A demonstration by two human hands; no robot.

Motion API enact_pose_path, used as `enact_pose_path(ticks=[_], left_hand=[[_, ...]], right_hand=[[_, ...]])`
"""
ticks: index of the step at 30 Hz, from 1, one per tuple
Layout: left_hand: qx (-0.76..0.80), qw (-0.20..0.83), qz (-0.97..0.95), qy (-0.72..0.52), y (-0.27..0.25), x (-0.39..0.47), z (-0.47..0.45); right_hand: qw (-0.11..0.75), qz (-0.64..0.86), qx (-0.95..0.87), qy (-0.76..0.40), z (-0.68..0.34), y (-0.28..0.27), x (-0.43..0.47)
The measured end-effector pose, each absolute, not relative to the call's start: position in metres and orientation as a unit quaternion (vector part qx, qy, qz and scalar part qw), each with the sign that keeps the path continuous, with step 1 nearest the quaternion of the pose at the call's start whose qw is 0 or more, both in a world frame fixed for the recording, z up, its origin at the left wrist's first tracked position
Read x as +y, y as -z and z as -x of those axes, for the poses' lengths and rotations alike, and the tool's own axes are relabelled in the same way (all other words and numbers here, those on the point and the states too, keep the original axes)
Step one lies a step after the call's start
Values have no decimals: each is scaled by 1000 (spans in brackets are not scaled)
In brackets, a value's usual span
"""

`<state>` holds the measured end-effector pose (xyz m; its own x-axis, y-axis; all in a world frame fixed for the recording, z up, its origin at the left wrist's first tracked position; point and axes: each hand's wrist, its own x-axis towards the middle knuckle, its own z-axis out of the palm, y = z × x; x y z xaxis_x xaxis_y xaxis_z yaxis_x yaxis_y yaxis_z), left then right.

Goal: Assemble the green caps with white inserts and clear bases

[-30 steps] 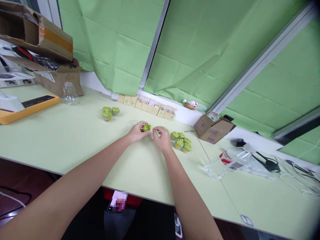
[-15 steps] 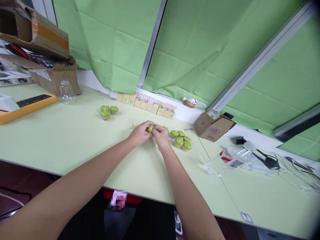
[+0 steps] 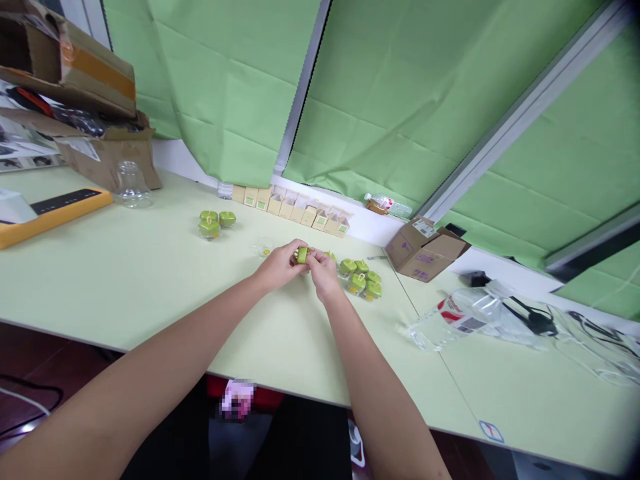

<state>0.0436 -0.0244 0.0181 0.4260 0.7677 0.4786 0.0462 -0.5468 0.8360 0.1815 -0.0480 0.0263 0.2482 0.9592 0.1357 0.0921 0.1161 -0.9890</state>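
one green lid (image 3: 303, 255) is held between curled left hand (image 3: 281, 264) and right hand (image 3: 323, 271).

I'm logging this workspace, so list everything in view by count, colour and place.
Lid: one, green, centre
Loose cup: one, clear, left of lid
Lidded cups: at least nine, green-topped and clear, three left, six right of centre
Cartons: about ten, tan, row at back
Cardboard boxes: three, brown, two far left, one back right
Bottles: two, clear, lying, one right, one back
Container: one, clear, by left boxes
Device: one, orange and black, left edge
Cables: several, black and white, right
Curtains: several panels, green, back
Tabletop: two sections, pale green, middle
Blurred object: one, pinkish, low centre
Left hand: one, bare, holding lid
Right hand: one, bare, at lid's right
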Motion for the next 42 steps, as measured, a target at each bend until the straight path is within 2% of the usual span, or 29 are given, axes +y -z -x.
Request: enact_pose_path(ticks=[9, 13, 16, 19, 31, 42], left_hand=[[300, 386, -744, -455, -22, -25, -40], [323, 378, -732, -466, -16, -18, -37], [327, 369, -728, -476, -10, -12, -35], [323, 371, -725, -483, -5, -8, -37], [340, 361, -730, -470, 1, -5, -36], [353, 343, -743, -454, 4, -1, -37]], right_hand=[[604, 521, -443, -410, -178, -32, -50], [671, 498, -367, -409, -185, -40, -51], [707, 439, -313, -458, -193, -42, -49], [702, 449, -280, -477, -196, -38, -46], [700, 497, -284, -426, -198, -31, -45], [673, 562, -361, -318, -200, -24, -42]])
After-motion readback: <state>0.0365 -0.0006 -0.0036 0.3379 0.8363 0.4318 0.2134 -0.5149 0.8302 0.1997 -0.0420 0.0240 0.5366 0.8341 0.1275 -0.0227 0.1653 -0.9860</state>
